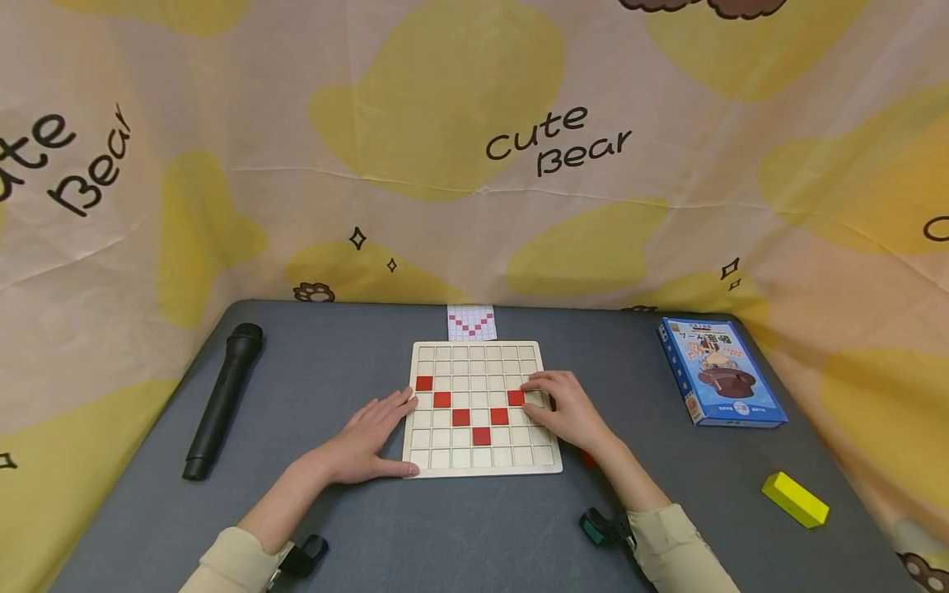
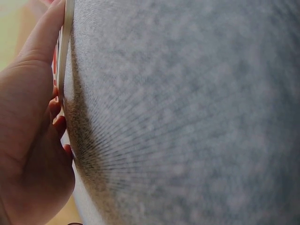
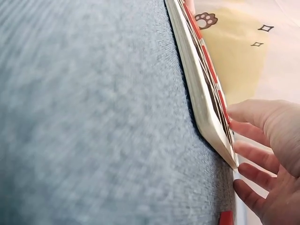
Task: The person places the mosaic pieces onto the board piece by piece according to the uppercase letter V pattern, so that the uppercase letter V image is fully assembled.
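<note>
A pale square grid board point(image 1: 437, 457) lies flat on the table, with several red tiles point(image 1: 481, 436) set in a V shape. Along its left edge rests my left hand point(image 1: 363, 445), fingers straight, the thumb at the near left corner; the left wrist view shows that thumb lying along the board's side point(image 2: 69, 28). My right hand point(image 1: 567, 409) reaches over the right edge. Its thumb and index finger pinch the upper right red tile point(image 1: 516, 398), which lies in its cell. In the right wrist view the other fingers hang loosely beside the board's rim point(image 3: 213, 126).
A card point(image 1: 471, 323) with a small grid pattern lies behind the board. Another red piece point(image 1: 588, 459) is on the table under my right wrist. A black microphone point(image 1: 224, 403) lies left; a blue box point(image 1: 721, 375) and a yellow block point(image 1: 796, 499) lie right. A printed curtain point(image 1: 445, 222) hangs behind.
</note>
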Demonstrator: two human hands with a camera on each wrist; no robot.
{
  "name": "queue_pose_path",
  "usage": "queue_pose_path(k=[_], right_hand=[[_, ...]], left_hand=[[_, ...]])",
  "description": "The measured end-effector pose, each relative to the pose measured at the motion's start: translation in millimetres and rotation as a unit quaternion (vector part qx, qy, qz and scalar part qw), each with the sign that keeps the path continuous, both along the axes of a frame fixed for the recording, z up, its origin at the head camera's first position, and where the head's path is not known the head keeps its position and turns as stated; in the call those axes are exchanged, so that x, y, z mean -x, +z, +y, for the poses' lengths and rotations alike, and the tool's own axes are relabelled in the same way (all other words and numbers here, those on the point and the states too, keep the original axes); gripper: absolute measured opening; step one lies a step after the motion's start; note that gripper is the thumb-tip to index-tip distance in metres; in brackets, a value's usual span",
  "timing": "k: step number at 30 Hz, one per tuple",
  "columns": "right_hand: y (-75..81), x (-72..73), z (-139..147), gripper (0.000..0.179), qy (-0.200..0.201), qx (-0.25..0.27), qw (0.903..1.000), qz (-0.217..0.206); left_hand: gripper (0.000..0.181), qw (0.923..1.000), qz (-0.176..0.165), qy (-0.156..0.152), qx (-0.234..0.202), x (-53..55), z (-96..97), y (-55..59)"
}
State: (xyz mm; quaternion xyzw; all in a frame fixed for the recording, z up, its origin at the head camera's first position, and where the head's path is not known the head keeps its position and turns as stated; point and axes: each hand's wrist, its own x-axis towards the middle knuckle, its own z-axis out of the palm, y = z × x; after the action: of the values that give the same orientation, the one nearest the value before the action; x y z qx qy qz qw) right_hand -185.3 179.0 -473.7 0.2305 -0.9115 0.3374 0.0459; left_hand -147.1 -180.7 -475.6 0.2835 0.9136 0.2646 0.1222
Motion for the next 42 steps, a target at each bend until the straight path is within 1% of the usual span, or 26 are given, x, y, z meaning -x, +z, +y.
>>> queue_pose_path(k=[5,10,17,24,29,32,36,40,42], right_hand=[[2.2,-5.2,7.1,0.029,-0.017,0.004,0.9998,0.000],[4.1,-13.8,23.2,0.021,-0.026,0.004,0.9997,0.003],[2.5,-30.8,51.5,0.019,-0.010,-0.021,0.9997,0.008],[5.2,-50.4,74.3,0.016,-0.004,-0.046,0.9989,0.006],[6.8,-61.4,88.6,0.020,0.012,-0.060,0.9981,0.003],[7.6,-63.7,93.9,0.025,0.017,-0.063,0.9978,-0.012],[8.1,-62.3,95.2,0.026,0.011,-0.062,0.9975,-0.031],[7.0,-59.5,93.0,0.025,-0.004,-0.060,0.9977,-0.031],[6.2,-58.7,92.1,0.026,-0.010,-0.058,0.9979,-0.026]], left_hand=[[0.100,1.0000,0.006,-0.001,0.001,0.0,-0.3,-0.8],[0.099,0.9999,0.013,-0.003,0.004,-0.5,-0.3,-0.5],[0.099,0.9999,0.010,-0.002,0.003,-1.6,-0.3,1.0],[0.099,0.9999,0.011,-0.003,0.004,-1.6,0.2,1.2],[0.099,0.9999,0.012,-0.003,0.003,-2.0,0.6,2.0],[0.099,0.9999,0.012,-0.001,0.004,-2.4,0.6,2.4],[0.099,0.9999,0.010,0.000,0.004,-2.6,0.6,2.7],[0.099,0.9999,0.013,0.001,-0.001,-3.2,0.4,2.5],[0.099,0.9998,0.020,0.000,-0.002,-3.5,0.1,1.2]])
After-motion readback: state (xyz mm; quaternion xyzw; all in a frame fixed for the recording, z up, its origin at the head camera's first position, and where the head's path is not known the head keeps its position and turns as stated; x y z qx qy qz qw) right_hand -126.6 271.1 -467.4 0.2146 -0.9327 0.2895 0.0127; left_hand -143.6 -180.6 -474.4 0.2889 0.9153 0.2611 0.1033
